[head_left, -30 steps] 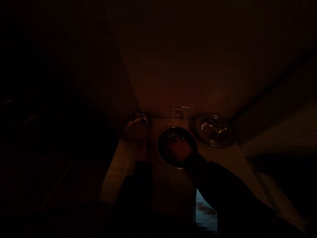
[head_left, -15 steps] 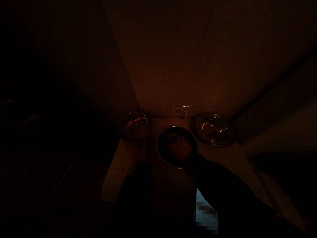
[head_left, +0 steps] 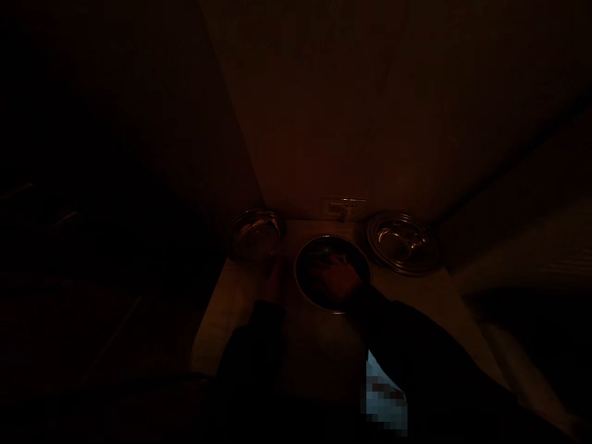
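Reaching into a round metal bowl (head_left: pixel 324 308) that sits in the middle of a pale counter (head_left: pixel 319 345), the person's right hand (head_left: pixel 335 280) lies inside the rim, palm down, coming in from the near-right edge. Its fingers seem to stretch toward the far-left side of the bowl rather than curl into a fist. The light is so low that it cannot be told whether they press on the bottom, pinch something, or merely rest there. A faint bright streak shows at the far side of the bowl's inside; what it is cannot be made out.

The left hand (head_left: pixel 272 280) sits just beside the bowl's left rim, low on the counter. Whether it touches the metal, and whether its fingers are open or closed, cannot be told. Set so near the rim, it looks placed to keep the bowl from sliding while the other hand is inside. Dark sleeves cover both forearms, which run back from the bowl toward the camera.

Behind the bowl to the left stands a smaller shiny dish (head_left: pixel 255 234), and behind it to the right a wider ringed dish (head_left: pixel 401 242). Both stand apart from the bowl and close to the back wall, probably pushed aside. A small wall plate (head_left: pixel 343 206) sits on the wall straight behind the bowl. Nearer than the bowl, a pale blurred patch (head_left: pixel 383 398) shows beside the right sleeve.
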{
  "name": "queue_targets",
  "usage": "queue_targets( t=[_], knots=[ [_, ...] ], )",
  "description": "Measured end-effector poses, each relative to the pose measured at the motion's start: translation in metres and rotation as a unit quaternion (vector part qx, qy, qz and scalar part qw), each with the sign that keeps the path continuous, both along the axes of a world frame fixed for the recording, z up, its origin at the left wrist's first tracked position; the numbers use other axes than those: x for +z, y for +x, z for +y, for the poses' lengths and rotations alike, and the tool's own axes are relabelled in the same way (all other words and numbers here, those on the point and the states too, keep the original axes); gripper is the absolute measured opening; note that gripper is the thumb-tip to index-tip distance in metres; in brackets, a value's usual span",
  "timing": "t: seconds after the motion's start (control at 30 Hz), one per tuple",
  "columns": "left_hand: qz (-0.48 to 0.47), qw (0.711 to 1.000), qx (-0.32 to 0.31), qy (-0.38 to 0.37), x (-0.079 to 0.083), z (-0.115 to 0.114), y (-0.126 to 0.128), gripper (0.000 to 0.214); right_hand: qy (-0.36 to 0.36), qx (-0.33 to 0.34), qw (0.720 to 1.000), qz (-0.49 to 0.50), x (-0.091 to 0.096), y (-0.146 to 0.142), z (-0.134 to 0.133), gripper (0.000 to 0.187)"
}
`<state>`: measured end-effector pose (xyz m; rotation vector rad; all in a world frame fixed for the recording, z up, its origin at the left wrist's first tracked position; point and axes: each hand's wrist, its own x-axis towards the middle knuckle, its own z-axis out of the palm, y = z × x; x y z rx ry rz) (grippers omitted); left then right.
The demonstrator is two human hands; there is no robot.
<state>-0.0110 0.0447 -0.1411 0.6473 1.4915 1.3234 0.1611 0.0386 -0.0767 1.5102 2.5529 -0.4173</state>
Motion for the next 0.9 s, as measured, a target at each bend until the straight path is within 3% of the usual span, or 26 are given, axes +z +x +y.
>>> queue_targets(
  t=[0.13,0.3,0.5,0.73,0.9],
  knots=[
    [0.062,0.993,-0.101,0.001,0.008,-0.004,0.012,0.032,-0.002,0.002,1.000,-0.007,-0.001,0.000,0.001,0.038],
    [0.088,0.987,-0.134,0.020,0.018,0.001,0.029,0.029,-0.007,0.027,1.000,0.005,-0.003,0.008,0.002,0.037],
    [0.118,0.985,-0.127,0.025,0.017,0.001,0.036,0.031,-0.026,0.069,0.997,0.013,-0.002,0.021,0.013,0.035],
    [0.097,0.989,-0.102,0.038,0.012,-0.001,0.041,0.031,0.019,0.004,1.000,-0.008,-0.006,0.018,0.015,0.037],
    [0.104,0.991,-0.082,0.026,0.016,-0.001,0.045,0.030,0.024,0.012,1.000,-0.003,-0.003,0.012,0.004,0.037]
  ],
)
